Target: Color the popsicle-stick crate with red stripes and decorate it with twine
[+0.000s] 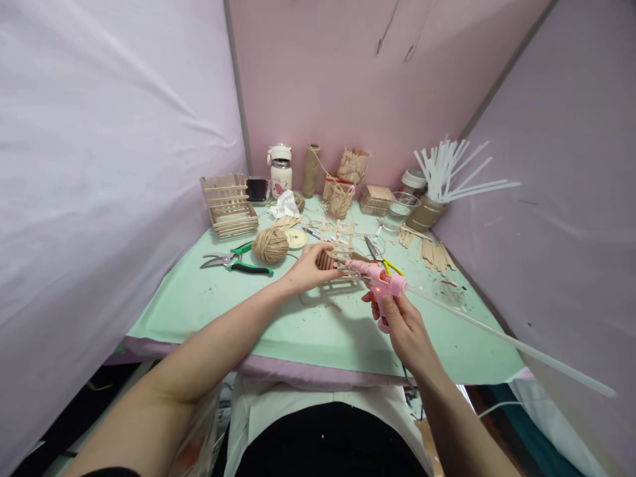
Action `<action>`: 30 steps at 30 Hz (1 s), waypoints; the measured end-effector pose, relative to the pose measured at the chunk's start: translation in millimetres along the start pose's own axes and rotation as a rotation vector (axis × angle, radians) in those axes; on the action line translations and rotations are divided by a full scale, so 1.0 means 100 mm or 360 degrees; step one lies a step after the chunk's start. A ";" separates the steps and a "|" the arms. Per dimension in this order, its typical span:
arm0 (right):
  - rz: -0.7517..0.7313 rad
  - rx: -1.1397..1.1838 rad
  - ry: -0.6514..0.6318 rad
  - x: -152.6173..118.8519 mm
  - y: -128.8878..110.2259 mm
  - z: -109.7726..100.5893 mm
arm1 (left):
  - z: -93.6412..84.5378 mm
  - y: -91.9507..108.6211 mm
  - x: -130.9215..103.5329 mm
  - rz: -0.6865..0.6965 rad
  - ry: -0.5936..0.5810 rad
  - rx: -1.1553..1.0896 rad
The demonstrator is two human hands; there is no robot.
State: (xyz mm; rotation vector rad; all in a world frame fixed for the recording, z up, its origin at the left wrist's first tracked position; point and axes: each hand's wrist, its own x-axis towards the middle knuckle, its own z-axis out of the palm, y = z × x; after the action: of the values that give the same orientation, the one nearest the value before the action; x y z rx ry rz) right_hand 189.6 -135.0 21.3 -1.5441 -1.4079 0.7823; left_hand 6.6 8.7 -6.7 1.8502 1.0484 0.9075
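Note:
My right hand [400, 321] is wrapped round the handle of a pink hot glue gun [380, 281], with a long clear glue stick [507, 338] trailing from its back end. The gun's nozzle points left, close to a small wooden-stick frame [342, 250]. My left hand [309, 268] is closed on the left side of this frame, fingers over its slatted part. Part of the frame is hidden behind the gun and my fingers. A ball of jute twine [271, 245] lies left of my left hand. Yellow-handled scissors [382, 258] lie behind the gun.
Green-handled pruning shears [236, 262] lie at the left, before a stick-built basket [232, 220]. Along the back stand a bottle [281, 175], a cardboard tube [312, 171] and a clear cup [399, 211]. A holder [426, 213] of glue sticks and loose wooden sticks [434, 253] are at the right.

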 end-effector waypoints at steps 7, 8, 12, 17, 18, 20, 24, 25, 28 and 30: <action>0.0012 -0.0014 0.0010 0.00 -0.02 0.00 | 0.00 -0.01 0.00 0.0005 -0.0005 -0.0016; 0.0014 -0.0013 0.0014 0.00 -0.01 0.00 | 0.00 -0.01 0.00 0.0006 -0.0002 -0.0023; 0.0021 -0.0004 0.0018 0.01 0.01 0.01 | 0.00 -0.02 0.00 0.0009 0.0003 -0.0034; 0.0055 0.0016 0.0026 0.01 0.02 0.01 | 0.01 -0.03 0.01 0.0008 -0.0001 -0.0020; 0.0052 0.0020 0.0031 0.01 0.02 0.02 | 0.01 -0.04 0.01 0.0011 -0.0001 -0.0019; 0.0038 0.0030 0.0035 0.01 0.02 0.02 | 0.01 -0.03 0.01 0.0016 -0.0004 -0.0018; 0.0032 0.0018 0.0039 0.01 0.01 0.02 | 0.01 -0.02 0.00 0.0008 -0.0006 -0.0024; 0.0038 0.0010 0.0040 0.01 0.01 0.01 | 0.01 -0.02 0.00 0.0005 -0.0006 -0.0025; 0.0040 -0.0004 0.0044 0.01 -0.01 0.01 | 0.01 -0.02 0.00 0.0001 -0.0009 -0.0028; 0.0031 -0.0004 0.0049 0.01 -0.01 0.01 | 0.01 -0.02 -0.01 0.0006 -0.0004 -0.0033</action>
State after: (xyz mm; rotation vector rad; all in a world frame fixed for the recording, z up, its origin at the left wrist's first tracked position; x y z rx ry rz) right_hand 188.0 -133.8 22.1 -1.5675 -1.3738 0.7654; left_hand 6.3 8.6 -8.7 1.8363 1.0305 0.9153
